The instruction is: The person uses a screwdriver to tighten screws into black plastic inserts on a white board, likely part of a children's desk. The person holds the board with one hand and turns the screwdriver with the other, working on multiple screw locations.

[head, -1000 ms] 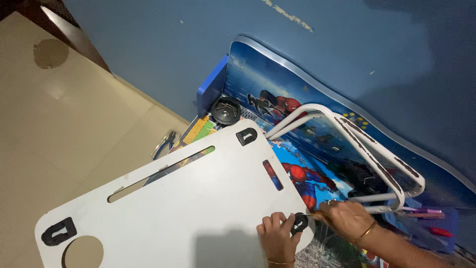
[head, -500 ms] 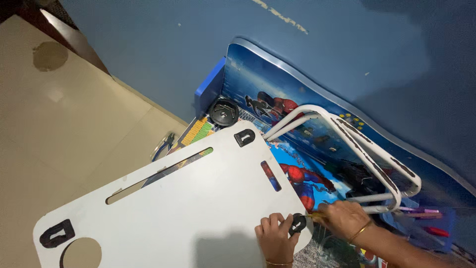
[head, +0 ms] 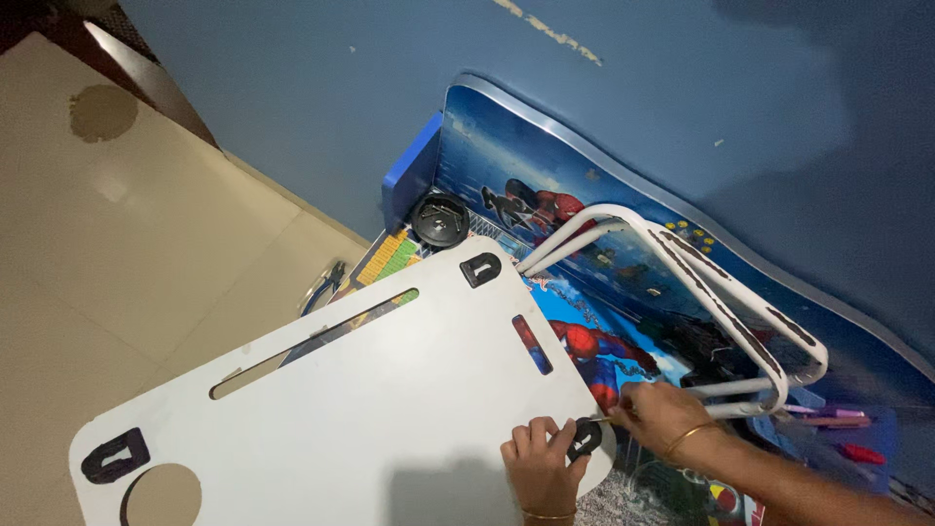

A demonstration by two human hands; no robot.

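The setting is a room in a home, most likely a child's room. Indicators: a painted blue wall [head: 321, 107] with chipped spots, a beige tiled floor [head: 127, 244], and a child's board [head: 623, 253] printed with a comic superhero picture, leaning at the base of the wall. A white lap-desk panel [head: 370, 409] with a cup hole, its white tube legs [head: 721, 292] and coloured pens [head: 838, 419] lie on the floor, with no workbench or shop fittings.
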